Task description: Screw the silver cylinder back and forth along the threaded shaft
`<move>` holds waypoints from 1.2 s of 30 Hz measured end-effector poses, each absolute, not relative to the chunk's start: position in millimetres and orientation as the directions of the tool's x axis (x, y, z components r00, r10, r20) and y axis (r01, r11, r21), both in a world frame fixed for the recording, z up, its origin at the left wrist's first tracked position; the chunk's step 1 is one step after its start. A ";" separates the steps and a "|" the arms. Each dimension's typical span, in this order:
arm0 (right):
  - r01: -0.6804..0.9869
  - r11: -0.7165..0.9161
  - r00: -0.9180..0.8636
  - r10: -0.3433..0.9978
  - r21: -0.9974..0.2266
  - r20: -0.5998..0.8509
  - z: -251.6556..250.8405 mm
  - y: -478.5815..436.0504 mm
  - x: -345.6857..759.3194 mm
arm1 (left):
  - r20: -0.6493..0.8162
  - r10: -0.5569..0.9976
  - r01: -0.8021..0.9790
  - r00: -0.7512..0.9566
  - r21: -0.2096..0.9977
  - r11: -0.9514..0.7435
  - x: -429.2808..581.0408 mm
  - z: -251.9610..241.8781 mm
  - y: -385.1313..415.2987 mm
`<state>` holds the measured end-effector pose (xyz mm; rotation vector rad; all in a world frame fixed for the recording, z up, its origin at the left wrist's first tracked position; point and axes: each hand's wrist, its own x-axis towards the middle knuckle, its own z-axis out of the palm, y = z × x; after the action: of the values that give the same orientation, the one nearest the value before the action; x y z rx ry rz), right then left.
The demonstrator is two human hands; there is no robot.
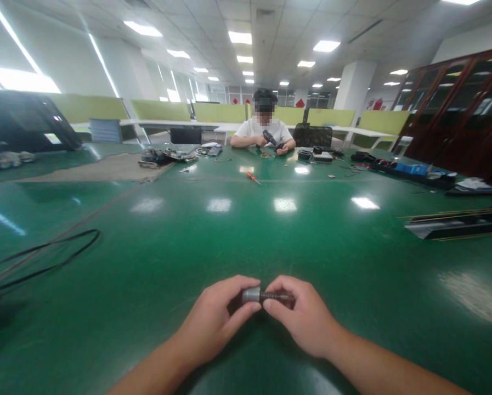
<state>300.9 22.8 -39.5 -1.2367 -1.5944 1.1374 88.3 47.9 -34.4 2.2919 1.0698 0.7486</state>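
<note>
A short silver metal cylinder (251, 295) with a thin, dark, ridged shaft (275, 296) is held level just above the green table, near its front edge. My left hand (213, 315) is closed around the cylinder, thumb below and fingers above. From the other side, my right hand (307, 315) pinches the shaft, its fingers curled around the pointed far part. Whether the ridges are a screw thread or a coiled spring, I cannot tell. The fingertips of both hands almost meet at the joint between cylinder and shaft.
An orange-handled screwdriver (252, 177) lies on the green table (229, 241). Across it a co-worker (264, 131) holds a dark tool. Black cable (64, 238) loops at left; a metal channel (455, 225) lies at right. Electronic parts (161, 157) sit far left.
</note>
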 end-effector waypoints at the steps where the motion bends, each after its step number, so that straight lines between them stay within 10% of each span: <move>1: 0.257 0.119 -0.200 0.978 -0.959 0.068 -39.2 23.0 301.0 | 0.267 0.798 0.525 0.540 0.634 -0.568 88.6 -33.7 47.8; 36: 0.201 0.104 -0.189 0.980 -0.974 0.065 -46.6 24.3 302.0 | 0.290 0.809 0.523 0.512 0.642 -0.561 88.1 -34.7 49.5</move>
<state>302.0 24.3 -46.6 -1.2060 -1.5414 1.1694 88.1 49.5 -34.7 2.2759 1.0889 0.7947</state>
